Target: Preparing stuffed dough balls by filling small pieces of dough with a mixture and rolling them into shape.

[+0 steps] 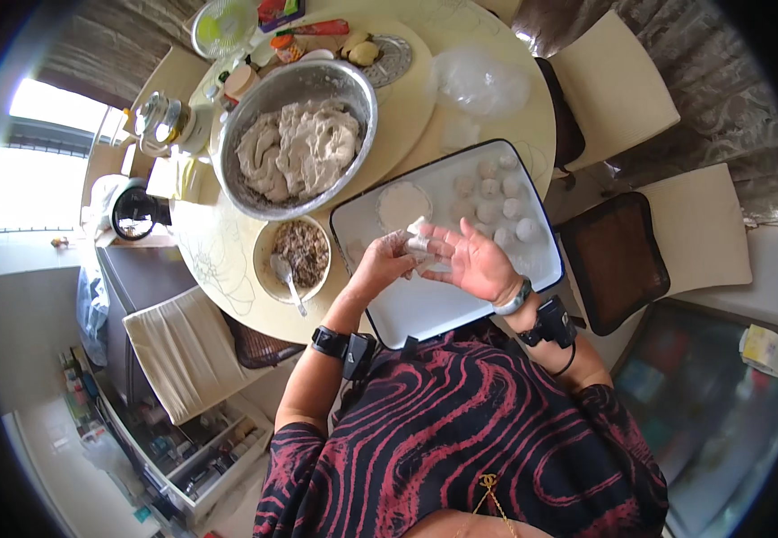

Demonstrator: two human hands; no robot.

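Note:
Over a white dark-rimmed tray [443,306], my left hand [381,263] has its fingers drawn together at the fingertips of my right hand [480,265]. My right hand is palm up with its fingers apart. White dough-like material [417,226] shows at the fingers where the hands meet; what my left fingers grip is hidden. Round dough balls [512,208] lie at the tray's right side, and a flat round heap of pale flour [404,207] near its far left. Left of the tray is a bowl [260,269] of dark minced filling with a metal spoon [283,270].
A large metal basin [370,101] of pale dough [315,144] stands beyond the bowl. A clear plastic bag [480,84], an orange-lidded jar [286,48], yellowish tubers [362,50] and a glass kettle [160,121] are on the round table [227,296]. Chairs [691,235] surround it.

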